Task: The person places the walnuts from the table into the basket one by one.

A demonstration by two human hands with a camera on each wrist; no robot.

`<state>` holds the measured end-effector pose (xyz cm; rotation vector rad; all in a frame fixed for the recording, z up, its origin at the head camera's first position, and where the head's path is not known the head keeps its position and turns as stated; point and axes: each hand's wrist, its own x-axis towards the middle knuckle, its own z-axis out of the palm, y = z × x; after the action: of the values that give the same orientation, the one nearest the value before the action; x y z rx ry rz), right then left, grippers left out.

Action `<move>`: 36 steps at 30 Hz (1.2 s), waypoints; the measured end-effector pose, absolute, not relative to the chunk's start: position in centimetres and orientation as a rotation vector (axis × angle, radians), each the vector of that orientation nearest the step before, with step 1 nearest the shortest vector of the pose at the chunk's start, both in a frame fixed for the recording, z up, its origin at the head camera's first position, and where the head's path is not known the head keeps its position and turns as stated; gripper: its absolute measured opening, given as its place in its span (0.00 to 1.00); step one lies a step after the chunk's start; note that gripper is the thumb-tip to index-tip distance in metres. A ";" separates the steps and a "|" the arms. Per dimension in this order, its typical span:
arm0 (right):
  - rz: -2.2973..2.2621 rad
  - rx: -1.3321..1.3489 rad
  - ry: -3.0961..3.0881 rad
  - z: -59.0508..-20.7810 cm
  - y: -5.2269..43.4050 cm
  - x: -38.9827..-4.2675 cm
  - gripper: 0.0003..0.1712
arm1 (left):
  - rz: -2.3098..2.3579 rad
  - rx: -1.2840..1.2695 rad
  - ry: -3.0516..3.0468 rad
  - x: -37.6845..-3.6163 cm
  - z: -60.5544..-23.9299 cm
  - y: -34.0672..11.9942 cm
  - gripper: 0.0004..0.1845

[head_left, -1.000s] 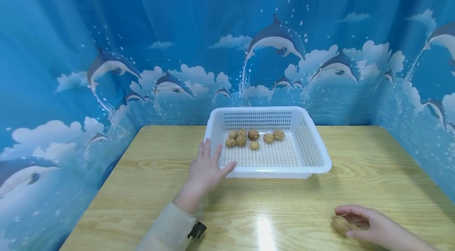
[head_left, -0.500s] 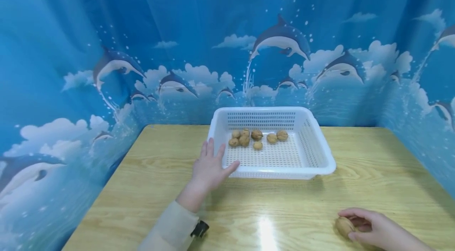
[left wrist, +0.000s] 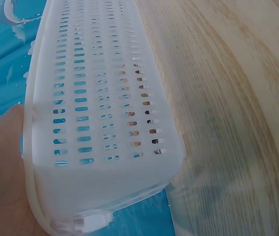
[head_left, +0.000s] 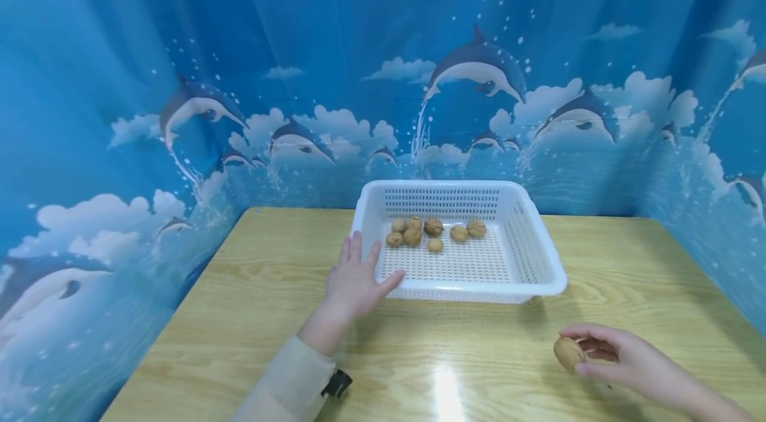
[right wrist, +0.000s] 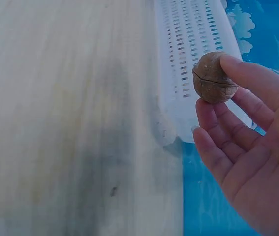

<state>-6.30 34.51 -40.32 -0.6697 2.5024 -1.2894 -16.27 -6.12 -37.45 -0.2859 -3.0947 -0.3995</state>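
My right hand pinches a walnut between thumb and fingertips, over the table at the front right. In the right wrist view the walnut shows a dark seam line, with the thumb on its upper side and fingers beneath. My left hand rests with spread, straight fingers on the near left corner of a white plastic basket. Several walnuts lie on the basket's floor, mostly in its left and back part. The left wrist view shows the slotted basket wall beside the hand.
The basket stands on a wood-grain table near its back edge. A blue curtain printed with dolphins hangs behind and along the sides. A small dark speck lies on the tabletop. A black clip sits at the left sleeve.
My right hand has taken hold of the walnut and lifted it off the table, moving slightly up and toward the basket. The left hand stays at the basket's corner.
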 end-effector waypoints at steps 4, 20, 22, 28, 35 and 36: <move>-1.332 -0.731 2.501 -39.0 34.2 -7.0 0.22 | -0.399 -0.285 -3.097 -16.3 -37.4 -6.3 0.45; -1.469 -0.631 2.503 -34.5 31.1 -10.4 0.25 | -0.428 -0.270 -3.098 -16.3 -37.5 -6.2 0.45; -1.461 -0.589 2.511 -33.9 30.8 -10.9 0.26 | -0.416 -0.275 -3.099 -16.4 -37.5 -6.2 0.45; -1.401 -0.488 2.516 -32.2 30.0 -12.5 0.30 | -0.404 -0.278 -3.098 -16.4 -37.7 -6.0 0.45; -1.272 -0.467 2.628 -30.8 28.8 -15.4 0.33 | -0.401 -0.279 -3.095 -16.4 -37.4 -6.1 0.44; -1.258 -0.465 2.652 -30.6 28.7 -15.8 0.33 | -0.395 -0.282 -3.094 -16.4 -37.4 -6.1 0.44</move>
<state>-15.82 28.70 -30.60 -0.4651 2.6515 -1.2580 -16.36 -6.09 -37.37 -0.2818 -3.0943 -0.3949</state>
